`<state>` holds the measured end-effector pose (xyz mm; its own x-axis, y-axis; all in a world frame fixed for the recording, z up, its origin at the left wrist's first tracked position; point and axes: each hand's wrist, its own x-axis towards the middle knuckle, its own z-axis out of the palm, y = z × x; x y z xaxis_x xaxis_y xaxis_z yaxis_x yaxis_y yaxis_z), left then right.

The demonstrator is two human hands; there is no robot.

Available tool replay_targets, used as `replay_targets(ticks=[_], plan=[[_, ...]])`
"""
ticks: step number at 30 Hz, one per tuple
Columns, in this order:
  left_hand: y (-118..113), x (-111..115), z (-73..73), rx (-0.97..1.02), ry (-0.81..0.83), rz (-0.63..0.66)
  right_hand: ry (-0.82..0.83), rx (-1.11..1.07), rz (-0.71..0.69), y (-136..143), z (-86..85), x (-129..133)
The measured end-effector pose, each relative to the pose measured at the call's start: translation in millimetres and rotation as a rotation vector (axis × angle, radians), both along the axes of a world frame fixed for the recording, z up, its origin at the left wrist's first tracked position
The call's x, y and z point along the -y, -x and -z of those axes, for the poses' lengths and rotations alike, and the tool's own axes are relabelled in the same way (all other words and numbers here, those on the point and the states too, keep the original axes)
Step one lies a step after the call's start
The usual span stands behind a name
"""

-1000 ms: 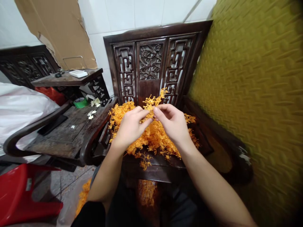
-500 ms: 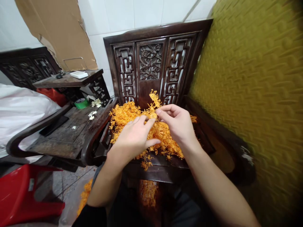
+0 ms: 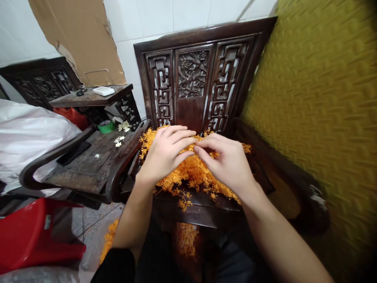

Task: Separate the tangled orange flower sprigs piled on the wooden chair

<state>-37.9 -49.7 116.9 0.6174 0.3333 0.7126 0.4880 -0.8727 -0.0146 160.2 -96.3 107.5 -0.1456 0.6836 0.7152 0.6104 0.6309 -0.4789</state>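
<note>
From where I'm standing, both bare hands are over the heap of orange flower sprigs (image 3: 188, 169) on the dark wood chair (image 3: 200, 216), right in front of its carved back (image 3: 191, 112). L hand (image 3: 167, 151) is palm down, fingers spread & a bit curved, thumb apart, so it's open. R hand (image 3: 231, 161) has thumb & index tips close together near the L fingertips; can't tell if there's a sprig b/w them. Heap's partly hidden under both hands; one loose sprig (image 3: 185, 203) lies at the front of the seat.

To the L, 2nd wood chair (image 3: 78, 175) w/ a green tape roll (image 3: 106, 126), small white flower pieces (image 3: 119, 140) & a flat black item (image 3: 73, 153) on the seat. Side table (image 3: 91, 99) behind it holds a white device (image 3: 103, 91). Big white bag (image 3: 32, 137) sits on the far L, red plastic stool (image 3: 26, 236) below. Clear bag (image 3: 94, 243) w/ orange bits is on the floor next to the stool. Cardboard (image 3: 79, 39) stands behind the table, yellow-green textured sheet (image 3: 315, 98) on the R.
</note>
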Motion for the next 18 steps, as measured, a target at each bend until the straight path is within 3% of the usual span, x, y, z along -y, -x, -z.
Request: replay_targets(ticks=[7,13,18], plan=[[-4,-4,7.0,-0.093,0.031,-0.121,0.049,0.152,-0.011,4,4.8,-4],[-11,-7,14.3,-0.183,0.020,-0.187,0.140,0.137,-0.001,0,10.8,-11],[-10,-14,20.7,-0.134,0.124,-0.119,0.137,0.124,-0.040,-5,13.0,-16]])
